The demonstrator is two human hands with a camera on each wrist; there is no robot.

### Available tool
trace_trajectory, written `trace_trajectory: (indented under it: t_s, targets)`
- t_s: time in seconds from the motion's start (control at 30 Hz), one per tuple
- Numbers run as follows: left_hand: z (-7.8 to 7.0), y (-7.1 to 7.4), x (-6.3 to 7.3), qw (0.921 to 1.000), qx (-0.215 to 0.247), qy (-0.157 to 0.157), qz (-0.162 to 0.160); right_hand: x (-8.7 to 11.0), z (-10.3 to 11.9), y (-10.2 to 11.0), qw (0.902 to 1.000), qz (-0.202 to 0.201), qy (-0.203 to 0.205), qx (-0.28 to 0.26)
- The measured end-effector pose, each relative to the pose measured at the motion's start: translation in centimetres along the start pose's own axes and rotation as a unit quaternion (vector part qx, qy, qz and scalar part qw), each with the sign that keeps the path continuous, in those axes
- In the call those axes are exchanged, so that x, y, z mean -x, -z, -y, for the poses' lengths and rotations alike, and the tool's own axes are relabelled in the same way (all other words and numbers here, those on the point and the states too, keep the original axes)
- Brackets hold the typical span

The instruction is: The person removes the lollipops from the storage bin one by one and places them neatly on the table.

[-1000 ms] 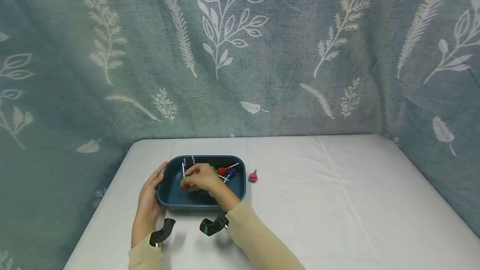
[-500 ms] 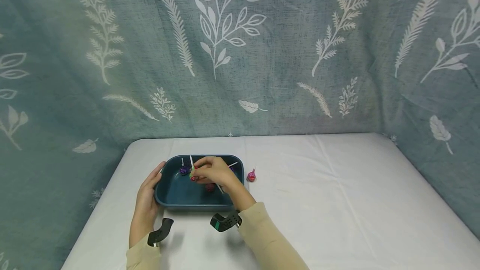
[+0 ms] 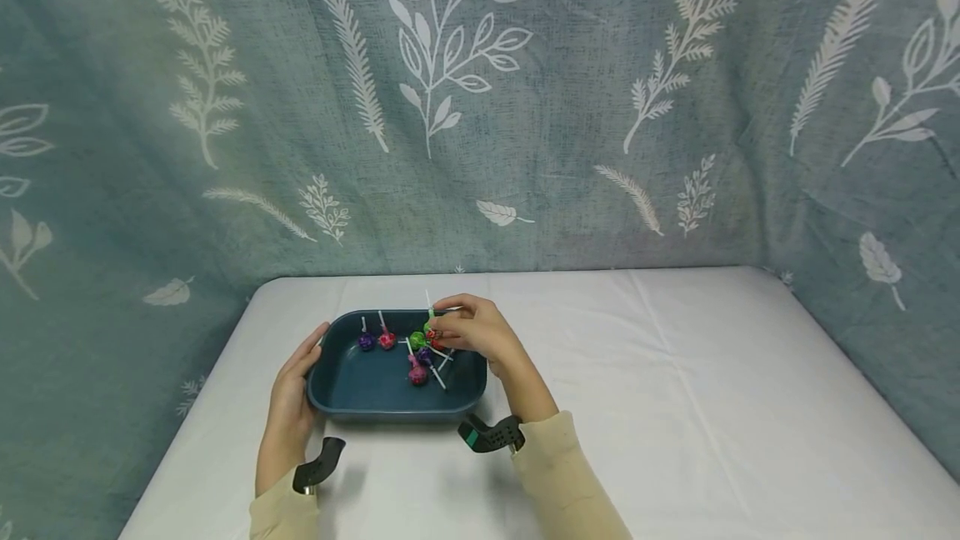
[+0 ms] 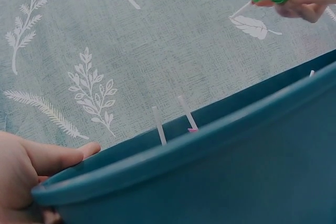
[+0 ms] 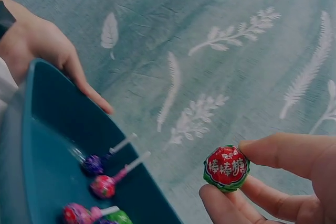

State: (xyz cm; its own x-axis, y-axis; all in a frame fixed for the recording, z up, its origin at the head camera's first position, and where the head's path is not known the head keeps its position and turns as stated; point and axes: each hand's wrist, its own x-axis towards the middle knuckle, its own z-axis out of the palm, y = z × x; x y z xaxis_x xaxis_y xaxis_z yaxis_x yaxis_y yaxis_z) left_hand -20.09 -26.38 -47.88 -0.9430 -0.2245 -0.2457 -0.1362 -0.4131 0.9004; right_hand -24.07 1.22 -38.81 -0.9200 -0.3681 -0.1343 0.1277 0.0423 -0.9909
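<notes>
My right hand (image 3: pixel 476 330) pinches a green-and-red wrapped lollipop (image 5: pixel 227 168) by its head, between thumb and fingers, over the far right part of a dark teal tray (image 3: pixel 360 394). The stick of this lollipop points up in the head view. My left hand (image 3: pixel 294 398) lies along the tray's left end, its fingers straight against the outside and reaching the far corner. Inside the tray, a purple lollipop (image 3: pixel 365 342) and a pink-red one (image 3: pixel 386 341) lean side by side at the far wall. Farther right lie a green lollipop (image 3: pixel 417 341), a pink one (image 3: pixel 417 374) and others, partly overlapping.
A white cloth (image 3: pixel 675 423) covers the table, which stretches well to the right of the tray. Behind it hangs a green-grey curtain (image 3: pixel 570 190) with white leaf prints. A black wrist camera mount (image 3: pixel 491 433) sits on the right wrist, another (image 3: pixel 320 463) on the left.
My right hand has carried the green-and-red lollipop from the tray's left part to the far right, uncovering the lollipops inside. It now hides the pink one on the cloth. The left hand stays put.
</notes>
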Motion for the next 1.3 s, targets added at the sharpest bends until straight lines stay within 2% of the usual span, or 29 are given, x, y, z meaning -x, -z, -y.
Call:
trace_trajectory:
  t_s: [0.13, 0.37, 0.6, 0.83, 1.1, 1.3]
  targets:
    - [-0.1, 0.0, -0.1, 0.9998, -0.015, -0.009, -0.005, 0.6, 0.0, 1.2, 0.9996, -0.029, 0.004, 0.003]
    - [0.0, -0.3, 0.1, 0.9967, -0.074, -0.025, -0.023, 1.4, -1.2, 3.7, 0.9960, -0.088, 0.016, -0.010]
    - [0.0, -0.2, 0.3, 0.9947, -0.097, -0.032, -0.015, 1.6, -3.3, 5.9, 0.9881, -0.154, -0.003, 0.003]
    - [-0.1, -0.1, 0.3, 0.9955, -0.090, -0.030, 0.000, 1.6, -4.9, 7.3, 0.9789, -0.199, -0.019, 0.044]
    - [0.0, 0.1, 0.3, 0.9964, -0.082, -0.022, -0.004, 1.2, -6.3, 8.2, 0.9706, -0.214, -0.044, 0.102]
    - [0.0, 0.2, 0.3, 0.9970, -0.074, -0.020, -0.003, 1.0, -6.9, 8.5, 0.9682, -0.216, -0.056, 0.114]
